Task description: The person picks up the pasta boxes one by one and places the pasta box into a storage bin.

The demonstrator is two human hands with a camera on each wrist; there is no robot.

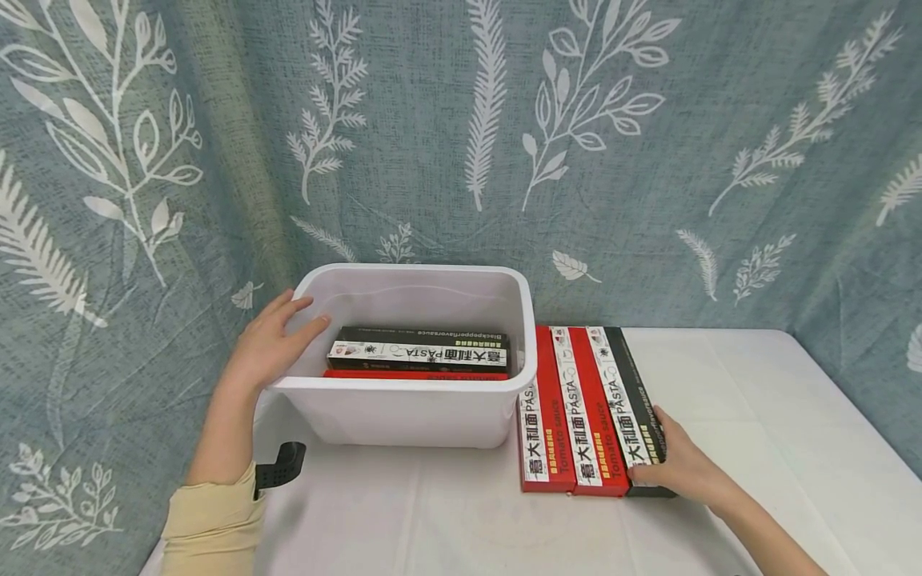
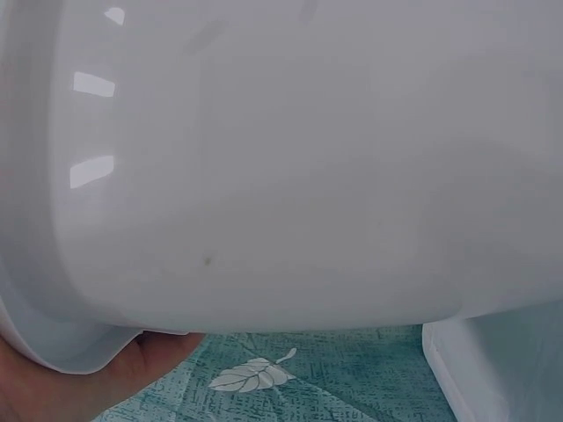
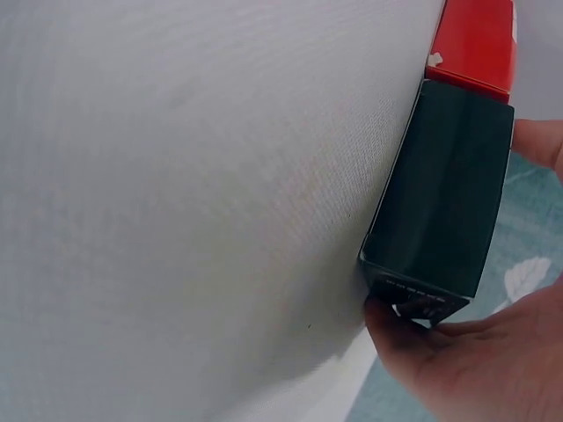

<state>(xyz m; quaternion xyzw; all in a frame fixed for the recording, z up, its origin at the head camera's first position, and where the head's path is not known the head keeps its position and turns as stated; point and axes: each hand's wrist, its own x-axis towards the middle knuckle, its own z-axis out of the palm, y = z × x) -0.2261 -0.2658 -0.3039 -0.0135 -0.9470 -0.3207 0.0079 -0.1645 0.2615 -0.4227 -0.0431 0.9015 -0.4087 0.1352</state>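
Near: on a white tabletop (image 1: 446, 512), the right hand (image 1: 684, 464) grips the near end of a black pasta box (image 1: 634, 392), rightmost beside two red boxes (image 1: 596, 392). Left: a white bin (image 1: 410, 416) containing further boxes (image 1: 418, 352); the left hand (image 1: 270, 344) touches its rim, finger closure indeterminable. Far: a leaf-patterned curtain (image 1: 432, 160).

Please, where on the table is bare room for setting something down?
The white table is bare before the bin, between the left forearm and the red boxes. Another bare patch lies between the black box that the right hand grips and the curtain at right. It is crowded beside the bin, where three boxes lie together.
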